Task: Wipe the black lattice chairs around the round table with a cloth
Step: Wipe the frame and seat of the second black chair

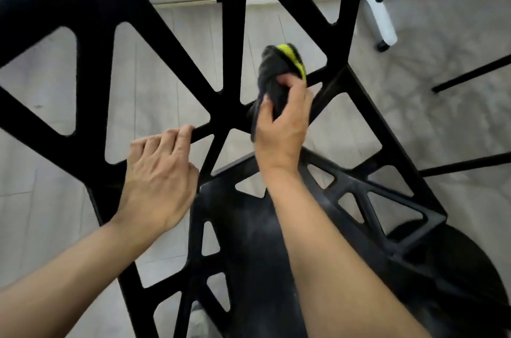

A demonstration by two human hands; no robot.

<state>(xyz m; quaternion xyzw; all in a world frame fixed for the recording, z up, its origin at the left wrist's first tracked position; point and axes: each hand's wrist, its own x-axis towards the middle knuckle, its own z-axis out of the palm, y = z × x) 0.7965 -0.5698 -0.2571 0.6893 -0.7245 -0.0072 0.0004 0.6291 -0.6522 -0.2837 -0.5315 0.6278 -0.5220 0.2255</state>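
- Left hand point(159, 180): fingers curled over a bar of the black lattice chair point(221, 114), gripping it.
- Right hand point(282, 127): clutching a bunched dark cloth point(272, 75) with a yellow-green edge, pressed against a chair bar.
- Below: pale wood floor point(154, 67).

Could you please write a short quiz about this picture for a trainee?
1. True or false: the right hand grips the cloth.
2. What does the left hand hold? A) a bar of the lattice chair B) the cloth C) the white stand
3. Fill in: the cloth is dark grey with a ___ edge.

Key: 1 true; 2 A; 3 yellow-green.
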